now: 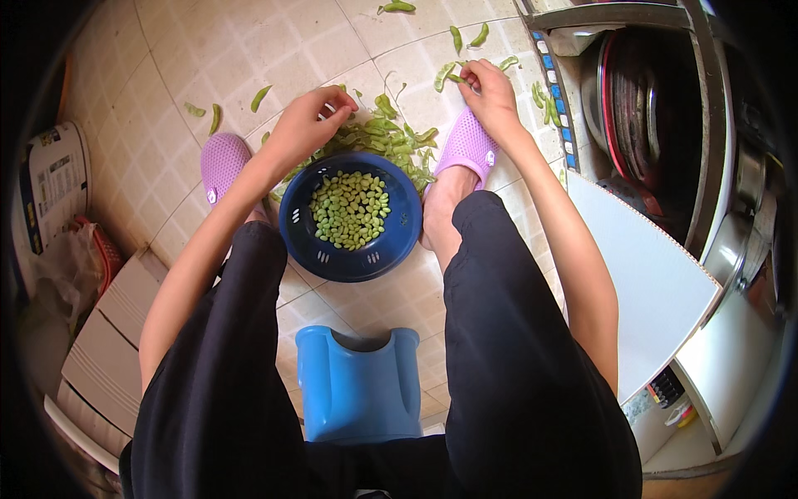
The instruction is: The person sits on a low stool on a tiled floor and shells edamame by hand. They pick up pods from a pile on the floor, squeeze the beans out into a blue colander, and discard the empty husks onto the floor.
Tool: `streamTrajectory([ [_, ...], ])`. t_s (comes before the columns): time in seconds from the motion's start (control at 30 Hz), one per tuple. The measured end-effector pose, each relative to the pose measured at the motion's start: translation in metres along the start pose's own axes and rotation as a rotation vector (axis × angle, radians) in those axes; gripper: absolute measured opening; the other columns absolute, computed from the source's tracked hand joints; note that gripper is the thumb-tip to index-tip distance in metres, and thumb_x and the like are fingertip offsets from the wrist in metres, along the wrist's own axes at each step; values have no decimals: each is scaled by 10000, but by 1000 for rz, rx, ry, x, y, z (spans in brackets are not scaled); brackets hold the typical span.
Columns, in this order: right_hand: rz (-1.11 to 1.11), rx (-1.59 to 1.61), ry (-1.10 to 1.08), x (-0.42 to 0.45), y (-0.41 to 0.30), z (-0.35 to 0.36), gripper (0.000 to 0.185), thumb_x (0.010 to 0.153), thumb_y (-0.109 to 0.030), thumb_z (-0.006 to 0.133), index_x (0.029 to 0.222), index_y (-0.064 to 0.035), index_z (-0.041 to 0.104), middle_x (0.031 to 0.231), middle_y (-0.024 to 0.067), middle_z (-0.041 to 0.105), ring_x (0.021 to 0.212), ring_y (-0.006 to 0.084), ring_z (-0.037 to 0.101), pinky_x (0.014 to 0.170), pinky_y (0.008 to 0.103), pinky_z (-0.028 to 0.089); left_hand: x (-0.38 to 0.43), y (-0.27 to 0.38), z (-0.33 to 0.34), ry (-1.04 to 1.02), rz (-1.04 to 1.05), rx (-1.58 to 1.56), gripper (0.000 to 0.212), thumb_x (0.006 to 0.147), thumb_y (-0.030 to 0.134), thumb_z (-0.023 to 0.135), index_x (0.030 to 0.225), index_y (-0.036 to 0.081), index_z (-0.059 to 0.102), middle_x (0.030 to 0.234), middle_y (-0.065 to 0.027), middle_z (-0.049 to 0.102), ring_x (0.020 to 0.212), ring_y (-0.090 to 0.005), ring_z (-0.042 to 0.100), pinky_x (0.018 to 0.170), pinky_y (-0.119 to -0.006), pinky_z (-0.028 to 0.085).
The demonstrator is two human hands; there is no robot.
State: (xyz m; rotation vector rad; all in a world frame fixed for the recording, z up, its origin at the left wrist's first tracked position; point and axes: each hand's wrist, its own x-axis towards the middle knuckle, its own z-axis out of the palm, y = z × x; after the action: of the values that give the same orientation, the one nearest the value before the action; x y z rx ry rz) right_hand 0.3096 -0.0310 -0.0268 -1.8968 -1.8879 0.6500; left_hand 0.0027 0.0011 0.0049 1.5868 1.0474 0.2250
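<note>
On the floor between my feet sits a dark blue plastic bowl (293,243) with a layer of shelled green soybeans (350,211) in it. Behind its far rim spreads a heap of green soybean pods and hulls (389,140). My left hand (312,125) hovers at the left side of that heap, fingers loosely curled, with nothing visible in it. Out to the right, beyond my right shoe, my right hand (492,93) reaches down to the floor. Its thumb and fingertips pinch a green pod (456,78), partly hidden by the fingers; other pods lie around it.
Loose pods (260,98) dot the tiled floor (249,37). Purple perforated clogs (464,143) flank the bowl. A blue plastic stool (358,387) is beneath me. An open cabinet with pans (629,106) and a white panel (642,268) stand right; drawers (118,305) stand left.
</note>
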Motion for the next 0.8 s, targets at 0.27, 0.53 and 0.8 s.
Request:
streamTrajectory([
  [0.27,-15,19,-16,3,-19,16,172,687,-54,666,820,-56,556,817,80,555,820,254,556,725,351,456,1,5,10,-51,-34,-18,161,896,163,527,961,35,600,875,-27,614,766,-112,555,682,-255,451],
  [0.53,167,313,294,-19,21,0,196,683,-34,680,842,-28,567,805,54,520,715,146,497,660,262,443,-1,6,14,-109,-40,-44,165,904,159,508,975,34,589,896,-30,609,780,-107,539,706,-249,436],
  [0.8,413,-154,545,-57,62,-37,241,678,-83,679,871,-39,540,890,120,504,904,284,491,847,382,392,-1,0,16,-114,-37,-96,166,912,155,491,973,35,588,900,-32,607,860,-109,548,753,-251,429],
])
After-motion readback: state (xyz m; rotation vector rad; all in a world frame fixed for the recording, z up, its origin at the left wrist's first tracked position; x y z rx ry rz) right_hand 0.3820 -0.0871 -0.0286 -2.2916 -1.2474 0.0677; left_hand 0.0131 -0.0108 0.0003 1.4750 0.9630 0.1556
